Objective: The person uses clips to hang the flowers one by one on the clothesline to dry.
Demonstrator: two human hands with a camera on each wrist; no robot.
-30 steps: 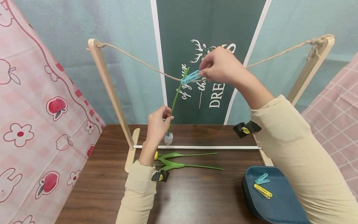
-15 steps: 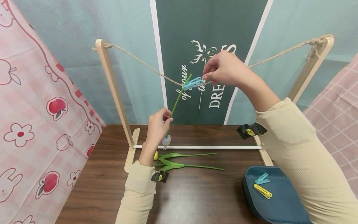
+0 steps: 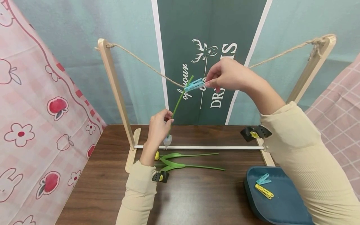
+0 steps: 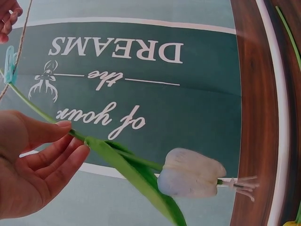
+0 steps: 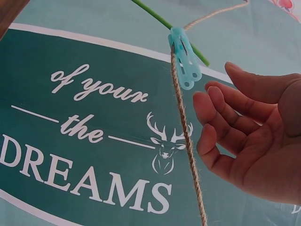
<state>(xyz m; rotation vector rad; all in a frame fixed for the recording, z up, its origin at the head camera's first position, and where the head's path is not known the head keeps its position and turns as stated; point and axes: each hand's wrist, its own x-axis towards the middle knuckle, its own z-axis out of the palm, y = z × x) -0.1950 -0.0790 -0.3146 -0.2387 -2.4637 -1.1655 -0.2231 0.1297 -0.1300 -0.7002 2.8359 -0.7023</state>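
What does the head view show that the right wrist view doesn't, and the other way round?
Of the two, only the head view shows the left hand pinching the green stem, the white flower, the leafy stems on the table and the blue tray holding two clothespins.

Only the right wrist view shows the DREAMS lettering uncovered and a gap between the right hand and the light blue clothespin.

Both show that hand and that clothespin at the crossing of stem and rope.

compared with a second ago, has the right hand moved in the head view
Yes: the right hand has moved down and slightly right, baring the printed deer that it partly covered before.
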